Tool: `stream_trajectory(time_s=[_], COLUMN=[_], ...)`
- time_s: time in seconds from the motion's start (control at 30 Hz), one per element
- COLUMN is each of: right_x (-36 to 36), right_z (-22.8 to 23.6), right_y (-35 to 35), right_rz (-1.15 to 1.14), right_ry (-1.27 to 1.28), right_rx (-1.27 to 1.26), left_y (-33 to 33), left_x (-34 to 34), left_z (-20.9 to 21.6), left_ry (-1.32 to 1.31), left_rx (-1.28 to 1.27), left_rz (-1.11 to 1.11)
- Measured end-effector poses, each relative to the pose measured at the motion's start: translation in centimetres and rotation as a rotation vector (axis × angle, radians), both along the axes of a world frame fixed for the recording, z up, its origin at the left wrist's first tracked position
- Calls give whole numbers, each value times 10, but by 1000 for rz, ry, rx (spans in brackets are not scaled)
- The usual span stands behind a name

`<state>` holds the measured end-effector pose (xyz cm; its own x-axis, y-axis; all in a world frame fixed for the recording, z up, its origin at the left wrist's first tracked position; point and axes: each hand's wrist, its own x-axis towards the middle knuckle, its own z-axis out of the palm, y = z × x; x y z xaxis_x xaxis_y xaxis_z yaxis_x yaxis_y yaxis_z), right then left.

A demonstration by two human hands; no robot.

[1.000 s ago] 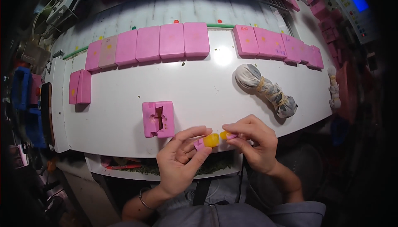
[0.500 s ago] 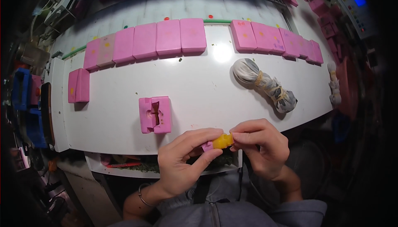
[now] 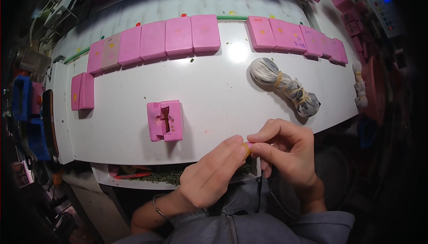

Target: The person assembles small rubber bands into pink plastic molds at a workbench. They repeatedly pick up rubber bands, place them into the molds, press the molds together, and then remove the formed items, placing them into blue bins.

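The left forearm, with a thin metal bangle at its wrist, comes up from the lower edge and slants to the right, the left hand (image 3: 211,172) lying back upward with its long fingers nearly straight and together; they close over a small, smooth yellow piece with a pink end (image 3: 247,151), hiding most of it, and the left thumb is out of sight. The right hand (image 3: 287,155) reaches in from the right, wrist bent, its thumb and forefinger pinching the pink end, its other fingers curled loosely below. The piece sits between the two hands at the near edge of the white, smooth-topped table (image 3: 111,128), right of a pink, rectangular block with a hollowed top (image 3: 175,126)
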<state>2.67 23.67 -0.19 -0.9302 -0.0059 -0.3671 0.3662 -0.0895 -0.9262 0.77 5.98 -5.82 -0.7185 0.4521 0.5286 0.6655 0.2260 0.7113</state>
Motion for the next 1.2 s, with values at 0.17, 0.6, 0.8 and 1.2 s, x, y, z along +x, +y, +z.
stream_trajectory(time_s=[0.17,0.6,0.8,1.2], right_x=[4,-43,-61,-83], right_z=[-11,-34,-41,-57], right_y=[-9,10,34,16], right_rz=[11,-208,75,184], right_ry=[209,994,756,683], right_rx=[170,1386,1461,1391], left_y=[0,18,-9,-22], left_x=[2,-4,6,-38], left_z=[3,8,19,5], left_ry=[-409,-1313,-934,-31], left_rx=[126,763,383,39], left_rz=[-1,-221,-18,501])
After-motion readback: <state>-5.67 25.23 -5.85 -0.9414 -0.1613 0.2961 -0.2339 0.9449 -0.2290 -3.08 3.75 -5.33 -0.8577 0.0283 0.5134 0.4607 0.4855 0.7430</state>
